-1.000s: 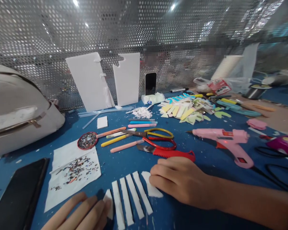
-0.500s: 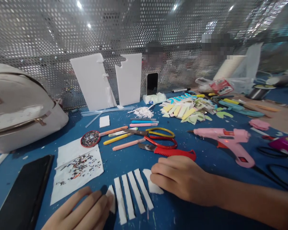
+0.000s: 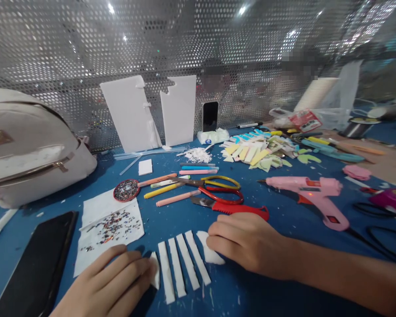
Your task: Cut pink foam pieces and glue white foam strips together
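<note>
Several narrow white foam strips (image 3: 181,266) lie side by side on the blue table (image 3: 277,215) in front of me. My left hand (image 3: 110,284) lies flat at the bottom left with its fingers stretched out, the fingertips touching the small leftmost foam piece (image 3: 155,269). My right hand (image 3: 247,242) rests to the right of the strips. Its fingers are curled together and press on the rounded white foam piece (image 3: 210,255) at the right end of the row. A red-handled cutter (image 3: 232,209) lies just beyond my right hand.
Scissors (image 3: 214,189) and coloured pens (image 3: 171,189) lie past the strips. A pink glue gun (image 3: 312,193) is at the right, white paper with glitter bits (image 3: 110,229) and a black phone (image 3: 33,264) at the left. A white bag (image 3: 29,149), foam boards (image 3: 152,112) and a perforated metal wall stand behind.
My left hand has slid further up and right, bringing its fingertips against the leftmost foam piece. My right hand has stayed in place on the rounded piece.
</note>
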Demonstrator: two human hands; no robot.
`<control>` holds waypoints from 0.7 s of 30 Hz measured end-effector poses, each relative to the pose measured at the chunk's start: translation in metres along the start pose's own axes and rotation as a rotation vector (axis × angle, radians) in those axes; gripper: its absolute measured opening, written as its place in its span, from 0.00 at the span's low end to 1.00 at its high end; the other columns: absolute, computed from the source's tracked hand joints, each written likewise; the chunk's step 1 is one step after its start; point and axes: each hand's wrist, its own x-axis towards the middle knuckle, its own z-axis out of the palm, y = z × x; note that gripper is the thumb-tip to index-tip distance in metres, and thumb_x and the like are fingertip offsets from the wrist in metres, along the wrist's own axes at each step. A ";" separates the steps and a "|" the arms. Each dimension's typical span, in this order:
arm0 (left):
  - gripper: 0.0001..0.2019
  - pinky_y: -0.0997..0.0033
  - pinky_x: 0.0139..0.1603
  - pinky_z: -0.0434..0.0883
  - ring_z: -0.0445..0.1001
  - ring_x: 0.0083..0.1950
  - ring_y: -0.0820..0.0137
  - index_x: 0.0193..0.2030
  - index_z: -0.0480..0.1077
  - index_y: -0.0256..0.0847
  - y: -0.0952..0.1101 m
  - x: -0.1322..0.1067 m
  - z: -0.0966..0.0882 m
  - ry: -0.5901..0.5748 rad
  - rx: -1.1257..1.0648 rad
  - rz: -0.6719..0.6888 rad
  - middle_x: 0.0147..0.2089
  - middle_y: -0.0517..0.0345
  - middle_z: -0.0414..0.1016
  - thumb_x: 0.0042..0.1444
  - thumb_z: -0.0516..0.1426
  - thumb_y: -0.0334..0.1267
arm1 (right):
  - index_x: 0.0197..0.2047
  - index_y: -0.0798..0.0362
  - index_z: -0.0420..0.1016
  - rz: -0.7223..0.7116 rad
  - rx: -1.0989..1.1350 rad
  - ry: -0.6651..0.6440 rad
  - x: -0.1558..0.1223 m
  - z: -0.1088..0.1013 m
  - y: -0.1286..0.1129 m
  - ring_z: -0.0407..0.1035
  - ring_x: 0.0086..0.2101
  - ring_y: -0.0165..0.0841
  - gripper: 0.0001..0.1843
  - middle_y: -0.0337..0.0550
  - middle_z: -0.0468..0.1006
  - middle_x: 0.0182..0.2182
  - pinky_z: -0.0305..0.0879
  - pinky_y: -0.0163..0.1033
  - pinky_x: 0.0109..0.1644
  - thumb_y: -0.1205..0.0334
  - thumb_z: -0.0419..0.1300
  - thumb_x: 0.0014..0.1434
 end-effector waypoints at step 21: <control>0.21 0.65 0.71 0.58 0.76 0.55 0.70 0.57 0.75 0.41 -0.008 -0.003 -0.001 -0.057 -0.119 -0.012 0.55 0.55 0.80 0.76 0.42 0.30 | 0.36 0.54 0.73 -0.009 -0.016 0.007 0.000 0.001 0.002 0.63 0.31 0.32 0.23 0.42 0.76 0.32 0.50 0.39 0.33 0.70 0.40 0.76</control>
